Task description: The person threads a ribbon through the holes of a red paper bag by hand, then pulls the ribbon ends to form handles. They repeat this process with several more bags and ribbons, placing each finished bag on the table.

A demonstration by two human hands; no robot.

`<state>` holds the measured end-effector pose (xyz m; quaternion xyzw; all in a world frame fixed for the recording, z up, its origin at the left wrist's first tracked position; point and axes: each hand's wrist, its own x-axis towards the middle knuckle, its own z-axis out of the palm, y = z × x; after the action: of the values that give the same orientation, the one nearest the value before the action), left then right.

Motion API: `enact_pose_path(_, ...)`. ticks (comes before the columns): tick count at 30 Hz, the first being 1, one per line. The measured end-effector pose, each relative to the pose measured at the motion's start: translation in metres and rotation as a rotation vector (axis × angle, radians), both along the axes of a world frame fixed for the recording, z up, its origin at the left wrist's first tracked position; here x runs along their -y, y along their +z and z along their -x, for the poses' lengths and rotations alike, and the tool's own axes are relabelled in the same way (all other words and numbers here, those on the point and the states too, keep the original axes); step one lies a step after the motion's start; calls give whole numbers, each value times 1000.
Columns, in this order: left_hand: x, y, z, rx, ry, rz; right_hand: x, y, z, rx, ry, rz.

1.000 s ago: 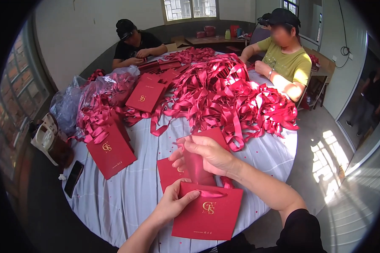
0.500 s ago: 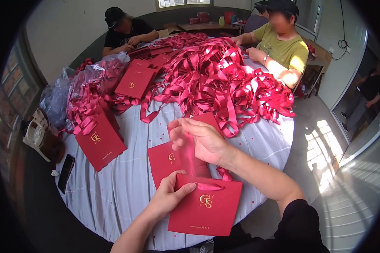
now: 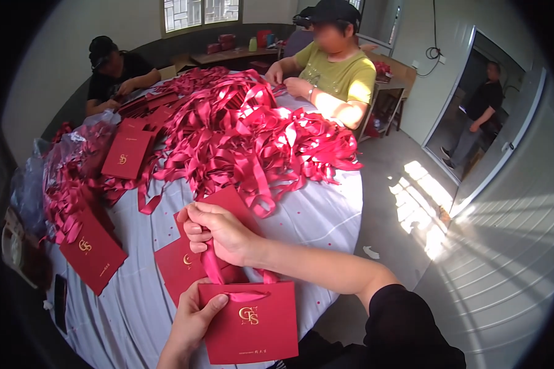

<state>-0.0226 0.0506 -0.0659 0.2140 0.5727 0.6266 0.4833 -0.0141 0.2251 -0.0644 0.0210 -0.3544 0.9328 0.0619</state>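
A red paper gift bag (image 3: 255, 335) with a gold emblem hangs over the near table edge. My left hand (image 3: 194, 320) grips its upper left corner, the thumb on the front near the ribbon. A pink-red ribbon (image 3: 211, 261) is threaded along the bag's top front and rises behind it to my right hand (image 3: 218, 232), whose fingers are closed around it above the bag. More red bags (image 3: 172, 264) lie flat just beyond, partly covered by my hands.
A large heap of red ribbons (image 3: 246, 141) covers the far side of the cloth-covered table (image 3: 138, 246). Bags (image 3: 95, 255), clear plastic (image 3: 31, 178) and a phone (image 3: 60, 301) lie on the left. Two people work across the table; another stands in the doorway (image 3: 474, 111).
The view has turned right, so the table appears farther left. My right hand's fingers, blurred before, now close on the ribbon. My left hand still holds the bag.
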Motion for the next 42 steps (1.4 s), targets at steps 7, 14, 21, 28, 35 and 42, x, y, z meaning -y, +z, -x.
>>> enact_pose_path(7, 1, 0, -6, -63, -5, -52, -3, 2, 4, 126, -27, 10)
enact_pose_path(14, 3, 13, 18, 97, 301, -167, -43, 15, 9, -82, -397, -885)
enact_pose_path(21, 13, 15, 37, 50, 507, -295, -39, 45, -13, 311, -244, -1400)
enact_pose_path(28, 13, 10, 34, -65, 509, -247, -37, 41, -12, 339, 197, -774)
enact_pose_path(35, 2, -10, 32, -139, 504, -284, -31, 12, 0, -34, -193, -1276)
enact_pose_path(42, 6, -23, 40, -204, 432, -227, -8, -4, 5, -60, -628, -1434)
